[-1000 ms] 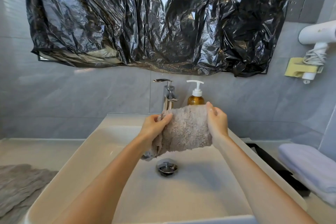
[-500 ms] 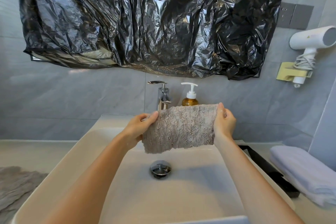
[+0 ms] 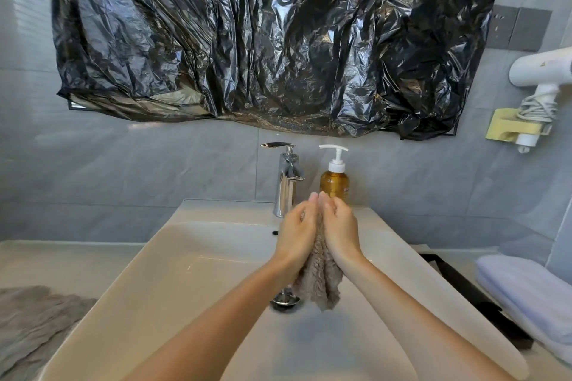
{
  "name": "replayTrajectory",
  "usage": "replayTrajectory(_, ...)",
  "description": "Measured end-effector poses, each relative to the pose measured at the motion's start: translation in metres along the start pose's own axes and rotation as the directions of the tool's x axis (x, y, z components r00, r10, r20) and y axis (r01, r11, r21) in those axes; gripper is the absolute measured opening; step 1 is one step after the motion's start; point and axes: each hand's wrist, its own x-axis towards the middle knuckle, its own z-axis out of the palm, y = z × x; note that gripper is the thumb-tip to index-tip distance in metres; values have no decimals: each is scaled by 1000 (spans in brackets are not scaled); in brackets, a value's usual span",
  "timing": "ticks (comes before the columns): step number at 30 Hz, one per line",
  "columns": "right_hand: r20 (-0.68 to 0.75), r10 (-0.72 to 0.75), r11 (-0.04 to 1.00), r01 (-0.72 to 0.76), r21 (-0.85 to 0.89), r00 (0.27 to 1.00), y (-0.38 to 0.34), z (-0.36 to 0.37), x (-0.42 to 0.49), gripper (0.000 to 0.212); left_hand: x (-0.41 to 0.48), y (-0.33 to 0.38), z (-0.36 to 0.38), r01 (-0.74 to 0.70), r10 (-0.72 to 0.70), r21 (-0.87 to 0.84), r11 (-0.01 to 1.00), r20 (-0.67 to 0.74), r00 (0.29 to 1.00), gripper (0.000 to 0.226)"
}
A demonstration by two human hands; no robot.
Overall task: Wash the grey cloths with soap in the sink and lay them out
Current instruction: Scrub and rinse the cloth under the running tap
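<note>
1. Flat grey cloth [image 3: 34, 328]: lower left of frame, spread rumpled on worktop [image 3: 77, 260], left of the sink.
2. Black plastic sheet [image 3: 272, 40]: upper centre, crinkled and glossy, hangs on the wall across most of the frame width.
3. Sink [image 3: 185, 272]: white, rectangular, centre to bottom of frame. Drain [image 3: 283, 300] in mid basin, part hidden by cloth.
4. Tap [image 3: 286, 182]: chrome, upright on back rim, centre of frame.
5. Left hand [image 3: 297, 235]: centre, over basin, fingers curled, grasping held grey cloth from its left side.
6. Held grey cloth [image 3: 322, 283]: bunched vertically betw. both hands, lower end hanging below the wrists, in front of drain.
7. Right hand [image 3: 340, 232]: fingers curled, clasping same cloth from the right, fingertips meeting the left hand's.
8. Soap bottle [image 3: 334, 184]: amber w/ white pump, just right of tap, behind fingertips.
9. Black tray [image 3: 470, 288]: right of sink, part seen.
10. Folded towel [image 3: 532, 297]: pale, lower right.
11. Hair dryer [image 3: 538, 74]: white, right edge, in yellow holder [image 3: 504, 128] on the wall, cord wound round handle.
</note>
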Motion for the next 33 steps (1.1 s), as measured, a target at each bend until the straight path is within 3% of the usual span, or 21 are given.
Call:
replayTrajectory(3,163,-56,997,62,-33,985,2,9,-14,34,10,-1,-7,22,-22,-3,1000,-190,982,55)
replayTrajectory(7,32,45,999,-44,-24,998,-1,12,1,31,5,-5,-4,62,-64,-48,997,-26,998,48)
replayTrajectory(11,176,77,995,-64,-76,981,2,24,-11,33,19,-5,-13,132,-134,-24,991,-212,968,38)
replayTrajectory(13,127,120,992,-113,-61,985,-1,21,-5,35,14,-6,-7,195,-204,-71,978,-160,966,35)
replayTrajectory(15,80,117,992,-114,-44,990,-2,17,-3,33,9,-6,-3,184,-195,-89,979,-140,971,37)
replayTrajectory(18,243,84,995,-69,-70,966,1,20,-14,31,15,-6,-10,112,-115,-26,993,-285,952,42)
replayTrajectory(23,199,166,985,-153,-78,966,6,29,-1,37,7,-6,-4,106,-110,-28,994,-244,963,40)
replayTrajectory(26,324,129,987,-90,-131,937,3,27,-14,35,16,-5,-17,103,-121,-76,992,-308,944,44)
replayTrajectory(29,203,156,987,-145,-70,967,2,26,-3,35,9,-9,-9,121,-124,-32,992,-169,978,38)
replayTrajectory(30,183,143,989,-131,-75,973,-1,26,-4,33,9,-8,-7,96,-99,-24,995,-179,979,38)
replayTrajectory(33,312,164,985,-138,-104,936,-7,29,-16,31,22,-1,-24,98,-108,-51,994,-254,961,36)
